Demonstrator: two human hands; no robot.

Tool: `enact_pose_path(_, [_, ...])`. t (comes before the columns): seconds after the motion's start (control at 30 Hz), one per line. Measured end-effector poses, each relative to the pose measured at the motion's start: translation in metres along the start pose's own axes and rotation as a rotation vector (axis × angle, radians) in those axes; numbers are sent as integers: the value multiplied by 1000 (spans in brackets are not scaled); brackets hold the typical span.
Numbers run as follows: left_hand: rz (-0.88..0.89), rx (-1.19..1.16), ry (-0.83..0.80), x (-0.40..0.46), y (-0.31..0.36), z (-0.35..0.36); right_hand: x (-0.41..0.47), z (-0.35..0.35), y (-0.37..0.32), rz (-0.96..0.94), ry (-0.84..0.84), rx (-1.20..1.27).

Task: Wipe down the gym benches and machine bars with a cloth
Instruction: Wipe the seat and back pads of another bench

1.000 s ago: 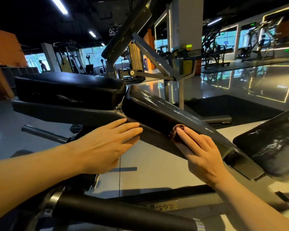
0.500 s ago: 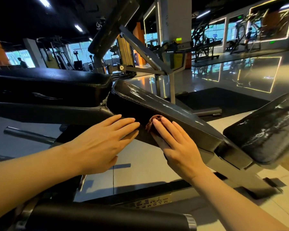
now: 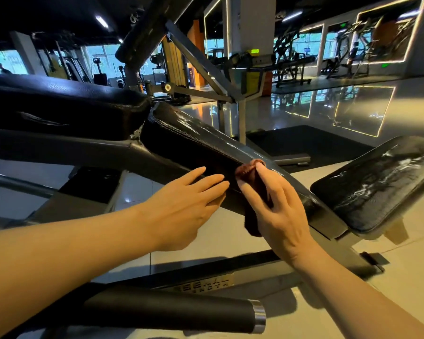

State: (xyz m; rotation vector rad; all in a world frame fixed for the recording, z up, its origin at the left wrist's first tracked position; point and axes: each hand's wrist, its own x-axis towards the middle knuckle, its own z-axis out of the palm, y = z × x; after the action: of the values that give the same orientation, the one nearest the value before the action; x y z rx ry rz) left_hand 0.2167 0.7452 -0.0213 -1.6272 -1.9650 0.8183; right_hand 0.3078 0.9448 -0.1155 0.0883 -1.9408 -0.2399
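Evidently mid-wipe: the right hand point(image 3: 279, 204) grips a brown cloth point(image 3: 249, 171) against the sloped bench pad point(image 3: 194, 140) (streaks show beyond), the left hand point(image 3: 184, 204) flat beside it; machine bars remain.

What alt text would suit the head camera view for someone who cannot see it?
A right hand presses a brown cloth against the side of a sloping black bench pad, while the left hand rests flat on the pad beside it. A seat pad lies to the right, a gym floor behind.
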Motion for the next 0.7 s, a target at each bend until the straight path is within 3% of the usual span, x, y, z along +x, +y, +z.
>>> enact_pose_path(0.13, [10, 38, 139, -1, -2, 5, 19, 7, -6, 6, -100, -28])
enact_pose_path(0.5, [-41, 110, 148, 3, 4, 10, -55, -15, 43, 64, -340, -158])
enact_pose_path(0.6, [-42, 89, 175, 4, 8, 8, -51, -21, 41, 184, -265, -120])
enact_pose_path(0.7, [-56, 26, 256, 7, 9, 7, -22, -16, 21, 155, -85, -14])
